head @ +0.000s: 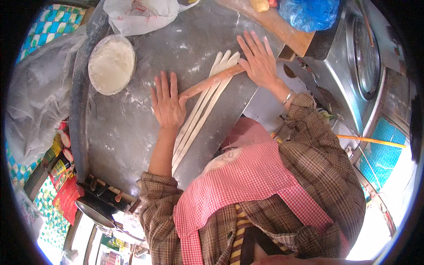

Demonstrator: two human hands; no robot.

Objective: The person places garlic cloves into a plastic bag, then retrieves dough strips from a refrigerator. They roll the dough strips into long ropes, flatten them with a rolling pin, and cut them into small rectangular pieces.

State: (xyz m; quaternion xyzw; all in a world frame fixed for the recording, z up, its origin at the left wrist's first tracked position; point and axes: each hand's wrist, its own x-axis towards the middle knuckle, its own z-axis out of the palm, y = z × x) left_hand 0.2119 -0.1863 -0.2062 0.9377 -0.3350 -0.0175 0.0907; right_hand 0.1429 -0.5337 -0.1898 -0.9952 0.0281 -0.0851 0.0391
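Three long strips of pale dough (196, 131) lie side by side, slanting across the floured grey worktop (119, 139). A wooden rolling pin (213, 80) crosses over them near their far ends. My left hand (167, 104) is laid flat at the pin's left end, palm down with the fingers spread. At the other end, my right hand (260, 63) presses flat in the same way, its fingers stretched out beyond the pin. Neither hand curls around the wood. Both palms hide the pin's tips, and my left forearm passes close beside the near part of the strips.
A round container of flour (112, 64) stands on the worktop's left side. White plastic bags (142, 16) lie at the back. On the right are a wooden board (288, 36), a blue plastic bag (308, 15) and a metal stove-like unit (344, 76). A raised edge (79, 99) bounds the left.
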